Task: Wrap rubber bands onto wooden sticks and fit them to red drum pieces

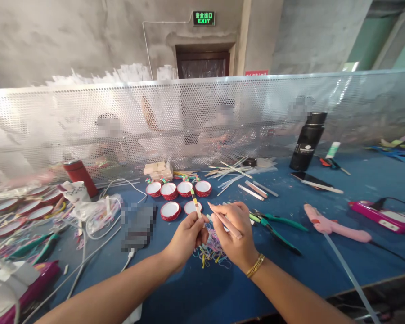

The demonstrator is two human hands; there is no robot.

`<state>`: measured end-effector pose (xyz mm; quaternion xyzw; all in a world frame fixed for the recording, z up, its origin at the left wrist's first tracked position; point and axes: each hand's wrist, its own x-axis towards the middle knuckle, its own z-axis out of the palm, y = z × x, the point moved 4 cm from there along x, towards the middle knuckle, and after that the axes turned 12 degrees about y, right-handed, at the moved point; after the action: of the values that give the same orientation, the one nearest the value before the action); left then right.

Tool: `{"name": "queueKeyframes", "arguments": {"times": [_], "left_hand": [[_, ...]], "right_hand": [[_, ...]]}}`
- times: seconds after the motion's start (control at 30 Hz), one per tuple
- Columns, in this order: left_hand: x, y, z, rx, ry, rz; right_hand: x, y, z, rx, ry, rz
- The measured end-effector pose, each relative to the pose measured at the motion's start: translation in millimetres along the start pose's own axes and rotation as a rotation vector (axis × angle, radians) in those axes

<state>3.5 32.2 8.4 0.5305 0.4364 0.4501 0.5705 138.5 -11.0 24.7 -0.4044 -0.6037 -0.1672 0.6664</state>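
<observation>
The banded stick [195, 200] stands above the table [175, 292], tilted away from you, pinched near its lower end between the thumb and fingers of your left hand [185, 236]. Your right hand [239, 246] grips a pale, pencil-like rod [231, 227], its tip just beside the stick and seemingly not touching it. You have the stick by a short length only, so a loose pinch could let it roll or tip if the rod presses on it.

Below your hands lies a tangle of coloured loops [209, 254]; a finger or the gold bracelet [255, 265] on your right wrist might snag a strand and drag the heap along. The green-handled pliers [280, 239] lie close to your right hand, so an outward swing of it could knock them.

To the right lies a pink glue gun [327, 224] with a cord; whether it is hot, you cannot tell, so a careless reach there might burn you. Beyond your left hand sit small red-rimmed drums [170, 210], near enough that a forward push could jostle them.

Farther back, loose sticks [234, 170] lie crossed and could roll if bumped. A black bottle [308, 141] stands before the perforated screen [195, 112].
</observation>
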Motion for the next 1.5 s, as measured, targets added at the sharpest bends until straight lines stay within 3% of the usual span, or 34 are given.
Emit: {"name": "queueKeyframes", "arguments": {"times": [0.2,0.5,0.93,1.07,1.5], "left_hand": [[-2.1,-1.1,2.4,0.020,-0.034,0.010],[5.1,-0.3,-1.7,0.021,0.027,0.056],[-0.1,-2.9,0.8,0.039,-0.058,-0.030],[0.8,-6.5,2.1,0.032,-0.079,0.000],[-1.6,-5.4,8.2,0.007,-0.121,0.060]], "right_hand": [[0.9,-2.9,-0.6,0.012,-0.025,0.016],[0.4,-4.2,-0.7,0.021,-0.015,0.035],[4.0,-7.6,-4.5,0.066,-0.011,0.026],[2.2,-3.5,-6.3,0.076,0.058,0.066],[3.6,-6.0,-4.2,0.074,0.013,0.033]]}}
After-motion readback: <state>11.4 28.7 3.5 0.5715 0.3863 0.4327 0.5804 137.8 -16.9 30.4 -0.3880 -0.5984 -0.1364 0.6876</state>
